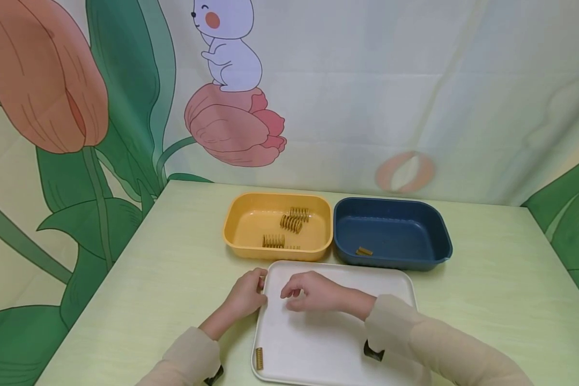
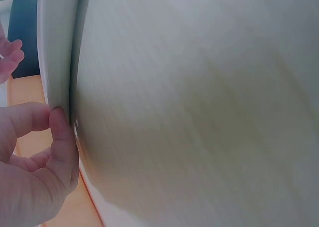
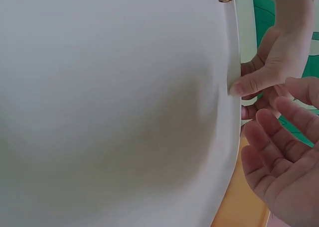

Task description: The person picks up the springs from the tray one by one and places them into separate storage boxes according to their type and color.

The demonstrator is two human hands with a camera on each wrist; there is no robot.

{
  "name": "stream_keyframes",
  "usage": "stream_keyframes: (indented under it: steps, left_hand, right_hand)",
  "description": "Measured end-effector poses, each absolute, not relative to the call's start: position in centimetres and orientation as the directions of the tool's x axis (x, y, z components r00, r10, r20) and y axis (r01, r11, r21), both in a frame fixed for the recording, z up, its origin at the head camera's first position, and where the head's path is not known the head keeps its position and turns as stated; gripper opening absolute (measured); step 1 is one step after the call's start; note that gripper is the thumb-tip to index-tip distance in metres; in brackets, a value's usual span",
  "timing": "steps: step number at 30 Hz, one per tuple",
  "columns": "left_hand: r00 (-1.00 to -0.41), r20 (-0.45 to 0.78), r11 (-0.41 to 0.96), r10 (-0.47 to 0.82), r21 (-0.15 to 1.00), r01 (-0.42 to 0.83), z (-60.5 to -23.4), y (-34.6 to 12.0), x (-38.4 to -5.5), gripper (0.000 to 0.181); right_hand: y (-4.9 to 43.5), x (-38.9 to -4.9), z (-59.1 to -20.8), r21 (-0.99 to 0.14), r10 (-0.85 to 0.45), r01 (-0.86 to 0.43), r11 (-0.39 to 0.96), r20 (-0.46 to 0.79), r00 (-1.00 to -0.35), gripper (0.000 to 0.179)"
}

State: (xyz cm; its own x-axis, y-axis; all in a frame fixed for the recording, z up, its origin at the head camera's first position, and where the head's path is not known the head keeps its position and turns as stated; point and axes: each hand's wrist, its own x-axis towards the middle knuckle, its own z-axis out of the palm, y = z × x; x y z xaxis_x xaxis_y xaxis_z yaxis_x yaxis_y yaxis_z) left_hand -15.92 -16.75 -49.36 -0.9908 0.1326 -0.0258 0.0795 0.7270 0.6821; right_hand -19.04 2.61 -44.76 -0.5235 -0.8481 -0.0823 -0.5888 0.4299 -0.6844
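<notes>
My left hand (image 1: 245, 295) pinches the left rim of the white tray (image 1: 313, 351), thumb on the rim and fingers under it, as the left wrist view shows. Above the tray's upper left part hovers my right hand (image 1: 318, 292), its fingers loosely bent with nothing between them. One brass-coloured coil spring (image 1: 259, 358) lies against the tray's near left rim; it also peeks in at the top of the right wrist view.
Behind the tray stand a yellow bin (image 1: 234, 236) with several springs (image 1: 273, 241) and, touching its right side, a dark blue bin (image 1: 391, 230) holding one small spring (image 1: 364, 251). A printed curtain (image 1: 338, 107) hangs at the table's far edge.
</notes>
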Motion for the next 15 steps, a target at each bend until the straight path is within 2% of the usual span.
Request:
stream_keyframes:
  steps: [8,15]
  left_hand:
    - [-0.993,-0.068,0.731,0.093,0.682,0.022,-48.1,-16.2,-15.5,0.049]
    - [-0.992,-0.092,0.746,0.09,0.666,0.006,-48.5,-16.2,-15.8,0.049]
  right_hand:
    - [2.5,-18.4,-44.7,-0.684,-0.857,-0.586,0.435,-0.113,-0.503,0.021]
    - [2.3,-18.0,-45.2,-0.663,-0.873,-0.618,0.422,-0.115,-0.473,0.022]
